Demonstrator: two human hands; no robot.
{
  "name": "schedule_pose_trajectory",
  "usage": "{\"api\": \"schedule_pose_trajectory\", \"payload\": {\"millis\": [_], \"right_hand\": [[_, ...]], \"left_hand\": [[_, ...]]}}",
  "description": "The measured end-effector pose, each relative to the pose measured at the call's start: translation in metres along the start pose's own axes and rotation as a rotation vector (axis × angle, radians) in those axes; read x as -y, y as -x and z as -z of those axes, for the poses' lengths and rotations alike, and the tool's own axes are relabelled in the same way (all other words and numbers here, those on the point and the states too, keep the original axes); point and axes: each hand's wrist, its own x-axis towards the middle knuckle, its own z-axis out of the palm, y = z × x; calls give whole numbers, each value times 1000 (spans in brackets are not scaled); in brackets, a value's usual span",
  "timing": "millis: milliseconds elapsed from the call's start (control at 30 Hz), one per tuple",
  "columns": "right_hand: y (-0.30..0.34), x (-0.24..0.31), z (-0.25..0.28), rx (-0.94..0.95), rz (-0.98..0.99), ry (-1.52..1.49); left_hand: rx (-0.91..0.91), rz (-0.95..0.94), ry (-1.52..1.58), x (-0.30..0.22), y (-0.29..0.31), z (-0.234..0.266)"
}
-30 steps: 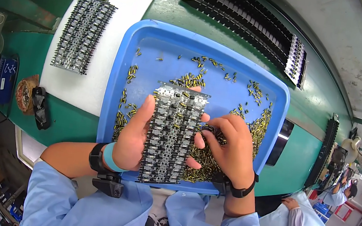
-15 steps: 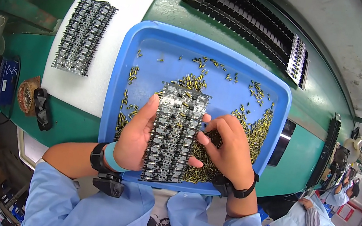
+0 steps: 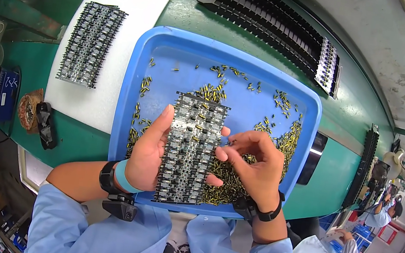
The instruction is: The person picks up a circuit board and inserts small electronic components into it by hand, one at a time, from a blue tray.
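Circuit panel (image 3: 190, 151) | held across left fingers (image 3: 214, 180) | right fingers (image 3: 252, 139) just beside

Rectangular black-and-silver circuit-board panel (image 3: 189, 151) partly hides bare left hand (image 3: 147, 155); dark speck (image 3: 231, 143) at bare right hand (image 3: 262, 166) (too small to tell).

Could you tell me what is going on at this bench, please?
A person's left hand holds a silver-and-black rectangular circuit-board panel over a blue plastic tray of tiny yellow-and-black parts. The right hand is at the panel's right edge, thumb and fingers drawn together; whatever they may pinch is too small to identify. A similar panel stack lies on a white foam sheet to the left.
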Motion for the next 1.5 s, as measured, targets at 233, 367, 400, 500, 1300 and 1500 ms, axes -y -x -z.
{"api": "schedule_pose_trajectory", "payload": {"millis": [233,367,400,500,1300,1500], "right_hand": [[1,2,-5,-104,-108,-234],[1,5,-7,-144,-140,-505],[2,4,-7,-144,-139,-505],[3,2,-5,-105,-37,-483],[10,4,-5,-147,31,-386],[1,7,-1,-112,310,-82]], "left_hand": [[9,1,2,-1,2,-1],[7,9,-6,-1,1,-2],[3,14,-4,-1,1,-2],[-6,24,-1,-1,1,-1],[-27,49,-12,0,2,8],[-8,43,-35,3,2,10]]}}
